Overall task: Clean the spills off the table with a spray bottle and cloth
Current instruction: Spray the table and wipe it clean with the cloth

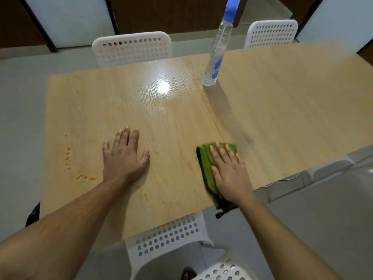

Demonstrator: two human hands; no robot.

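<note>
Orange spills (80, 176) lie at eight o'clock on the pale wooden table (282, 110). Right hand (230, 170) presses the folded green cloth (207, 168) with straight fingers; left hand (125, 158) rests flat, fingers apart. Wiping step, seemingly; next, sweep the cloth toward eight o'clock. Clear blue-topped spray bottle (217, 51) stands at one o'clock.

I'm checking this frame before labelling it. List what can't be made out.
Head view only:
- Spray bottle: nozzle cut off by the top edge; label too blurred to read.
- Green cloth: mostly hidden under the right hand.
- Table under the left hand: hidden, as is any spill there.
</note>
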